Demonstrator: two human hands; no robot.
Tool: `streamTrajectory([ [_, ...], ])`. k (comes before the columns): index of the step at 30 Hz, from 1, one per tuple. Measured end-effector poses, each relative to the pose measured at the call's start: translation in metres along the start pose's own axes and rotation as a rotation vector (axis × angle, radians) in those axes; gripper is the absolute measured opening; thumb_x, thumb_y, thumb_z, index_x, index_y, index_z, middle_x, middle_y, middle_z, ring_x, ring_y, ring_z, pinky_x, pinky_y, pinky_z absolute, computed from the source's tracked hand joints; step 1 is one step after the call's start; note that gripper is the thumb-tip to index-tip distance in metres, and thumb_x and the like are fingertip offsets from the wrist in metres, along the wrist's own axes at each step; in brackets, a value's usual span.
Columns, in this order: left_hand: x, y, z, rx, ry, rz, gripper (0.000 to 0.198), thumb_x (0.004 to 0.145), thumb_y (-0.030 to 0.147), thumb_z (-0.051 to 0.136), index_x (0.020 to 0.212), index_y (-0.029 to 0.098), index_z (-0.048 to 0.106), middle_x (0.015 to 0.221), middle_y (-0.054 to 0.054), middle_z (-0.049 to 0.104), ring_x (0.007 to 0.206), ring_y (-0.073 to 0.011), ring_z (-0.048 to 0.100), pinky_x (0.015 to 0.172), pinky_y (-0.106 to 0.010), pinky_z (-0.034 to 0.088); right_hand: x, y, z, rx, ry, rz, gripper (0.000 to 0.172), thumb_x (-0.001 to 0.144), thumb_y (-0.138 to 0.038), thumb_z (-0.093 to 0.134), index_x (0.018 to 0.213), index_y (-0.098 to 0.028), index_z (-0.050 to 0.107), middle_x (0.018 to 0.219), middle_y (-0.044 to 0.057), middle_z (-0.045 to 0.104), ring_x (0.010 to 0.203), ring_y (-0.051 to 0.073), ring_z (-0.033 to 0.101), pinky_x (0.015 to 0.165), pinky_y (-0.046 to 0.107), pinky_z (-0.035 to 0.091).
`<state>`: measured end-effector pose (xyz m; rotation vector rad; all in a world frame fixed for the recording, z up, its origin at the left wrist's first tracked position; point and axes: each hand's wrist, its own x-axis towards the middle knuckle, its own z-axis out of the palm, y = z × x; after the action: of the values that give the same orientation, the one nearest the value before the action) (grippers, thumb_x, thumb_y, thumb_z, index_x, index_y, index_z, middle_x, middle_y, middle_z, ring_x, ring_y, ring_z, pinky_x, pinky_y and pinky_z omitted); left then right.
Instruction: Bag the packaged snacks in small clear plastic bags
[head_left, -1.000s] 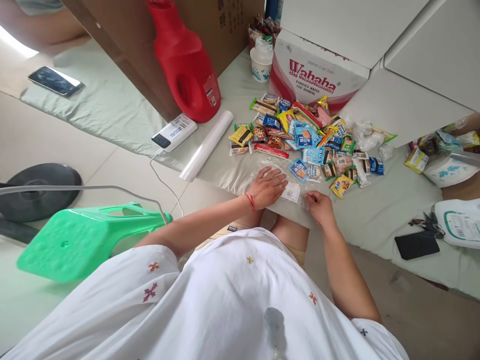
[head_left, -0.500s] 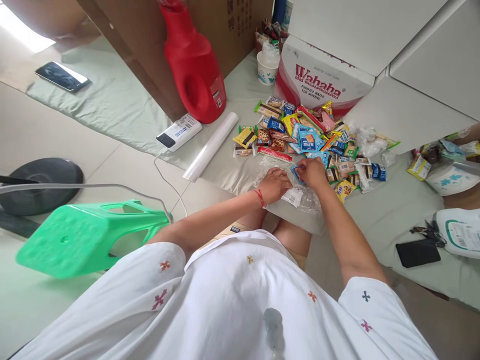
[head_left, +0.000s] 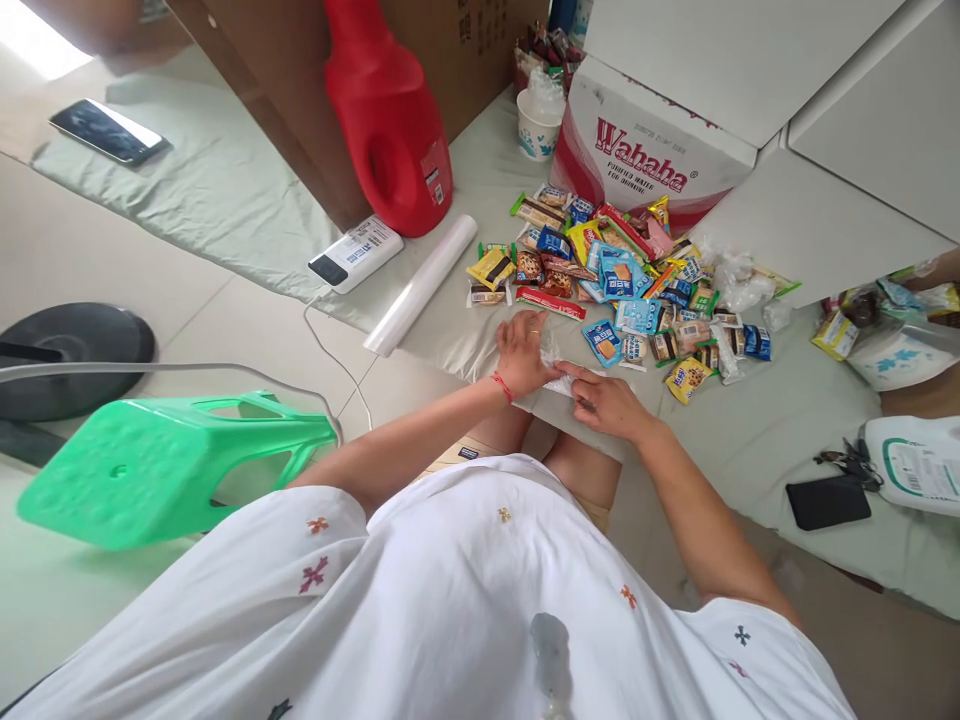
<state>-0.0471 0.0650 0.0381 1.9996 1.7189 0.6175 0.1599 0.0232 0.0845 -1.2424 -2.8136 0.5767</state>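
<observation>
A clear plastic bag (head_left: 556, 380) lies gathered between my hands at the near edge of the cloth. My left hand (head_left: 523, 352), with a red cord at its wrist, is closed on the bag's left part. From the right, my right hand (head_left: 606, 402) grips the bag near my left thumb, its index finger reaching forward and its other fingers curled. Just beyond the right hand, a blue snack packet (head_left: 602, 343) lies flat beside a small whitish packet (head_left: 634, 349). Behind them spreads a pile of wrapped snacks (head_left: 619, 275) in several colours.
A roll of plastic film (head_left: 421, 285), a white power bank (head_left: 355, 256) with a cable and a red jug (head_left: 390, 130) stand or lie to the left. Behind the pile is a Wahaha carton (head_left: 645, 150). A green stool (head_left: 150, 470) is at lower left, a black wallet (head_left: 829, 502) at right.
My right hand has let go of the blue packet, which now lies on the cloth, and moved nearer to me onto the bag. The spread-out bag is now bunched up; my left hand shifted slightly left.
</observation>
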Motion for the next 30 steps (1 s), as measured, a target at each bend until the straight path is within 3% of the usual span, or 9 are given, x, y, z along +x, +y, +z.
streamTrajectory([
  [3, 0.008, -0.026, -0.016, -0.043, -0.202, 0.158, 0.097, 0.067, 0.045, 0.086, 0.152, 0.023, 0.047, 0.149, -0.015, 0.056, 0.146, -0.0389, 0.041, 0.127, -0.059, 0.015, 0.001, -0.005, 0.007, -0.131, -0.041, -0.001, 0.013, 0.087, -0.017, 0.055, 0.092, -0.023, 0.065, 0.166, -0.002, 0.043, 0.097, 0.022, 0.073, 0.066, 0.033, 0.051],
  [7, 0.021, -0.057, -0.042, -0.148, -0.342, 0.221, 0.068, 0.071, 0.035, 0.08, 0.136, 0.022, 0.065, 0.1, -0.006, 0.072, 0.108, -0.0293, 0.063, 0.108, -0.046, 0.043, 0.001, -0.009, 0.009, -0.254, -0.094, -0.014, 0.023, 0.088, -0.017, 0.053, 0.102, -0.024, 0.07, 0.169, -0.004, 0.035, 0.097, 0.023, 0.074, 0.065, 0.035, 0.053],
  [9, 0.023, -0.067, -0.05, -0.241, -0.345, 0.213, 0.039, 0.074, 0.031, 0.074, 0.112, 0.021, 0.075, 0.083, -0.004, 0.066, 0.093, -0.0244, 0.062, 0.093, -0.039, 0.049, 0.001, -0.01, 0.01, -0.291, -0.108, -0.014, 0.026, 0.09, -0.017, 0.051, 0.106, -0.023, 0.071, 0.17, -0.004, 0.032, 0.096, 0.024, 0.074, 0.064, 0.036, 0.053],
  [12, 0.017, -0.079, -0.054, -0.417, -0.292, 0.246, 0.011, 0.076, 0.028, 0.067, 0.08, 0.019, 0.074, 0.078, -0.004, 0.062, 0.086, -0.0206, 0.06, 0.085, -0.034, 0.051, 0.0, -0.009, 0.012, -0.298, -0.092, -0.021, 0.028, 0.09, -0.017, 0.05, 0.108, -0.023, 0.071, 0.17, -0.005, 0.031, 0.097, 0.024, 0.074, 0.064, 0.037, 0.054],
  [18, -0.005, -0.102, -0.066, -0.414, -0.19, 0.228, 0.012, 0.073, 0.032, 0.069, 0.073, 0.021, 0.071, 0.101, -0.01, 0.068, 0.108, -0.0267, 0.062, 0.109, -0.046, 0.047, 0.0, -0.007, 0.017, -0.297, -0.042, -0.025, 0.026, 0.092, -0.018, 0.051, 0.106, -0.024, 0.071, 0.169, -0.007, 0.033, 0.094, 0.022, 0.074, 0.065, 0.036, 0.054],
  [20, -0.008, -0.1, -0.07, -0.457, -0.149, 0.191, 0.021, 0.077, 0.033, 0.065, 0.092, 0.02, 0.073, 0.119, -0.012, 0.068, 0.118, -0.0281, 0.061, 0.111, -0.046, 0.048, 0.001, -0.008, 0.017, -0.297, -0.046, -0.026, 0.025, 0.092, -0.019, 0.052, 0.106, -0.024, 0.072, 0.169, -0.007, 0.034, 0.09, 0.021, 0.074, 0.063, 0.035, 0.054],
  [24, -0.002, -0.068, -0.069, -0.313, -0.13, 0.256, 0.069, 0.078, 0.044, 0.073, 0.142, 0.019, 0.06, 0.144, -0.014, 0.061, 0.139, -0.0317, 0.051, 0.119, -0.047, 0.04, 0.002, -0.008, 0.015, -0.282, -0.055, -0.045, 0.024, 0.09, -0.018, 0.054, 0.104, -0.025, 0.072, 0.168, -0.005, 0.036, 0.088, 0.022, 0.074, 0.063, 0.036, 0.053],
  [28, 0.009, -0.041, -0.068, -0.187, -0.202, 0.364, 0.03, 0.089, 0.04, 0.062, 0.107, 0.024, 0.079, 0.102, -0.009, 0.076, 0.117, -0.0275, 0.062, 0.114, -0.046, 0.041, 0.001, -0.006, 0.017, -0.266, -0.029, -0.042, 0.026, 0.09, -0.016, 0.052, 0.105, -0.025, 0.071, 0.169, -0.004, 0.036, 0.089, 0.022, 0.074, 0.064, 0.036, 0.053],
  [30, 0.006, -0.042, -0.073, -0.206, -0.219, 0.422, 0.028, 0.093, 0.039, 0.056, 0.092, 0.026, 0.081, 0.095, -0.009, 0.076, 0.113, -0.0262, 0.062, 0.112, -0.044, 0.042, -0.001, -0.004, 0.019, -0.232, -0.004, -0.029, 0.025, 0.091, -0.015, 0.052, 0.103, -0.024, 0.071, 0.169, -0.002, 0.036, 0.091, 0.023, 0.073, 0.066, 0.036, 0.053],
])
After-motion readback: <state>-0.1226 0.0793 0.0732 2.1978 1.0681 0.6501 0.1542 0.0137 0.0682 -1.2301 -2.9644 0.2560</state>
